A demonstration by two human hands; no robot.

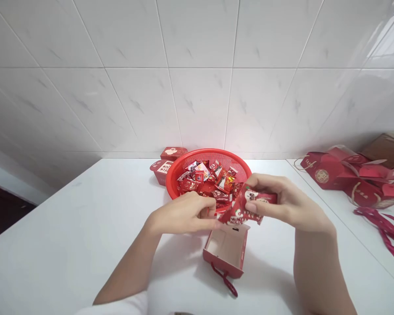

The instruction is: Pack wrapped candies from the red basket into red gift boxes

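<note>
My right hand (282, 203) is closed around red-wrapped candies (238, 211), held above the far end of a small open box. The box (223, 264) is red outside and pale inside; its visible inside is bare, and a dark red ribbon (229, 286) trails from its near side. My left hand (187, 214) has curled fingers, its tips beside the candies' left end and the box's far edge. Whether it pinches anything is hidden. Just beyond both hands, a red plastic basket (210, 151) holds many wrapped candies (202, 175).
Two red boxes (162, 168) stand left of the basket against the tiled wall (200, 100). At the right are red gift boxes with cord handles (335, 170), a brown carton (389, 148) and dark red ribbons (385, 227). Everything rests on a white tabletop (85, 236).
</note>
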